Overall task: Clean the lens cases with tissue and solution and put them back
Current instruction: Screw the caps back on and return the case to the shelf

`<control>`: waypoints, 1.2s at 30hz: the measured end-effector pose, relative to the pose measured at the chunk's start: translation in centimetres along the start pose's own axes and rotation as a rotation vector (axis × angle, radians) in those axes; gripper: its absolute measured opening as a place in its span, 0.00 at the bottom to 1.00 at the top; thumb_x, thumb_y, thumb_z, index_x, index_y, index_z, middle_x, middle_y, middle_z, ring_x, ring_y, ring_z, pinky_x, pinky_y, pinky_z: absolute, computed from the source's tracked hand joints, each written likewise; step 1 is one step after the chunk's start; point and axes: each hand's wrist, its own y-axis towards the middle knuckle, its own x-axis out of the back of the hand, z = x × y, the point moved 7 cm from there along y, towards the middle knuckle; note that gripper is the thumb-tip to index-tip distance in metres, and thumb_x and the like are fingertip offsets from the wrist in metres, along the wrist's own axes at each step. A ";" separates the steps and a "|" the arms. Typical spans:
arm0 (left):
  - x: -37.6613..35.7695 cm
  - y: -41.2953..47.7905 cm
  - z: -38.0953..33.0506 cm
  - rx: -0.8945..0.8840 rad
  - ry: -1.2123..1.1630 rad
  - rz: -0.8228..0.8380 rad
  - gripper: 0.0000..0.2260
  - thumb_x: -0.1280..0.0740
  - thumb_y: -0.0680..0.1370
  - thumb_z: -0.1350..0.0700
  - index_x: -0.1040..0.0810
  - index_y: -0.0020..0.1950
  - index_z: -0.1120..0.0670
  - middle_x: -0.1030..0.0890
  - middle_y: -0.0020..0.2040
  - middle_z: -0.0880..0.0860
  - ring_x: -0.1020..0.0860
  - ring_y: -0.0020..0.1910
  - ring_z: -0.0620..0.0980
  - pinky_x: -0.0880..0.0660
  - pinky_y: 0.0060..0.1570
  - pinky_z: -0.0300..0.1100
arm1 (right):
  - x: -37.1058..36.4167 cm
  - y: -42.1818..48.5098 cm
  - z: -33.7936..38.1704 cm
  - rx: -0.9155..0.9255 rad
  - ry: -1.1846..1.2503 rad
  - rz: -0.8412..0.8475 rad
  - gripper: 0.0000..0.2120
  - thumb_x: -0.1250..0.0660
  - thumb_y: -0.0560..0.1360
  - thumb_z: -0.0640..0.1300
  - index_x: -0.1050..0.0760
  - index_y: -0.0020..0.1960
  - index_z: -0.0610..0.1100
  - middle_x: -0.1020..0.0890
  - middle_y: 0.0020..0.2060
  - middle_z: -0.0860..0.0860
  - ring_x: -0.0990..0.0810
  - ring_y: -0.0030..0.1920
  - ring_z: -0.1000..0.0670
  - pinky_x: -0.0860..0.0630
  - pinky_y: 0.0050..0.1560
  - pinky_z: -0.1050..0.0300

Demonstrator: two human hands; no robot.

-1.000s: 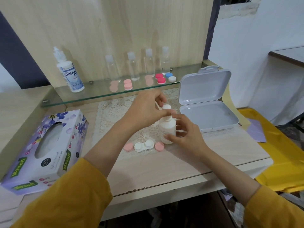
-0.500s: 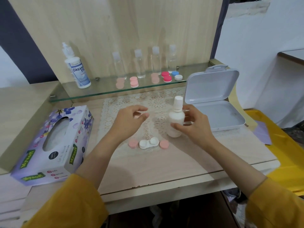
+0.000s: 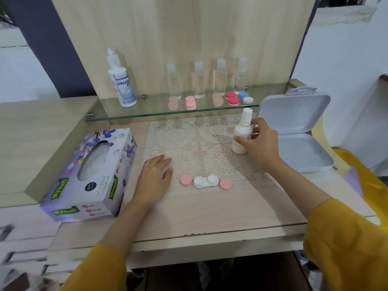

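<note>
A white lens case (image 3: pixel 205 181) lies open on the lace mat's front edge, with one pink cap (image 3: pixel 186 180) to its left and another pink cap (image 3: pixel 225 184) to its right. My right hand (image 3: pixel 260 144) grips a small white solution bottle (image 3: pixel 241 135), capped and upright on the mat beside the white box. My left hand (image 3: pixel 156 175) rests flat on the desk, fingers straight, just left of the pink cap, holding nothing. A purple tissue box (image 3: pixel 90 175) stands at the left.
An open white hinged box (image 3: pixel 298 133) sits at the right. The glass shelf (image 3: pixel 147 111) carries a large solution bottle (image 3: pixel 121 85), several clear bottles and more lens cases in pink, red and blue-white. A yellow surface (image 3: pixel 369 185) lies beyond the desk's right edge.
My right hand carried the small bottle back and to the right and set it beside the white box. My left hand let go of the bottle's top and dropped flat onto the desk.
</note>
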 end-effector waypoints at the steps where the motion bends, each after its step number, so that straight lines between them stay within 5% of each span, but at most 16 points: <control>1: 0.0 0.0 0.0 -0.003 -0.002 -0.004 0.16 0.37 0.78 0.58 0.27 0.65 0.59 0.30 0.68 0.57 0.35 0.68 0.55 0.46 0.67 0.37 | 0.0 0.0 -0.1 -0.003 -0.005 -0.001 0.23 0.26 0.68 0.43 0.31 0.59 0.41 0.22 0.51 0.44 0.24 0.45 0.48 0.26 0.48 0.53; 10: 0.2 0.0 -0.1 -0.020 -0.054 -0.048 0.14 0.36 0.77 0.59 0.25 0.62 0.59 0.27 0.65 0.57 0.33 0.66 0.56 0.43 0.65 0.36 | 0.9 -0.6 0.4 0.023 -0.081 -0.042 0.32 0.24 0.65 0.46 0.33 0.65 0.43 0.24 0.57 0.46 0.25 0.50 0.49 0.27 0.52 0.53; 14: 1.3 -0.6 -1.5 -0.093 -0.236 -0.076 0.10 0.33 0.75 0.62 0.20 0.55 0.58 0.21 0.53 0.55 0.25 0.53 0.54 0.31 0.55 0.39 | 2.1 -2.4 1.6 0.114 -0.100 -0.135 0.25 0.25 0.66 0.44 0.29 0.60 0.43 0.24 0.49 0.48 0.26 0.44 0.50 0.27 0.46 0.54; 18: 0.0 -1.9 -3.3 -0.196 -0.312 0.141 0.14 0.32 0.74 0.62 0.22 0.59 0.54 0.26 0.54 0.47 0.28 0.52 0.47 0.36 0.52 0.28 | -0.8 -5.6 2.4 0.250 -0.087 0.093 0.14 0.24 0.65 0.41 0.23 0.49 0.44 0.23 0.40 0.51 0.27 0.39 0.52 0.32 0.41 0.61; 22: -0.4 -2.1 -4.3 -0.290 -0.200 0.242 0.17 0.32 0.74 0.61 0.25 0.63 0.52 0.28 0.56 0.43 0.32 0.55 0.44 0.43 0.55 0.22 | -4.2 -7.6 2.5 0.335 -0.252 0.280 0.20 0.24 0.61 0.47 0.21 0.52 0.47 0.26 0.44 0.56 0.32 0.48 0.54 0.40 0.48 0.59; 26: -0.3 -2.2 -4.5 -0.302 -0.142 0.206 0.13 0.33 0.75 0.61 0.22 0.59 0.54 0.26 0.53 0.49 0.33 0.51 0.45 0.43 0.52 0.21 | -5.8 -8.5 2.0 0.336 -0.315 0.312 0.20 0.32 0.60 0.55 0.20 0.50 0.50 0.28 0.45 0.59 0.34 0.49 0.56 0.47 0.47 0.61; 30: -0.2 -2.4 -4.3 -0.249 -0.183 0.135 0.10 0.33 0.75 0.60 0.21 0.56 0.57 0.25 0.52 0.53 0.32 0.50 0.45 0.42 0.51 0.21 | -5.8 -8.4 1.5 0.294 -0.229 0.319 0.09 0.25 0.64 0.47 0.18 0.44 0.49 0.26 0.44 0.57 0.33 0.48 0.55 0.47 0.49 0.62; 36: 0.3 -2.9 -6.2 -0.241 -0.351 0.071 0.10 0.28 0.71 0.61 0.19 0.52 0.58 0.23 0.46 0.50 0.27 0.41 0.38 0.34 0.42 0.23 | -5.8 -8.4 1.5 0.307 -0.196 0.310 0.10 0.24 0.63 0.47 0.17 0.43 0.49 0.26 0.40 0.60 0.33 0.45 0.55 0.44 0.50 0.59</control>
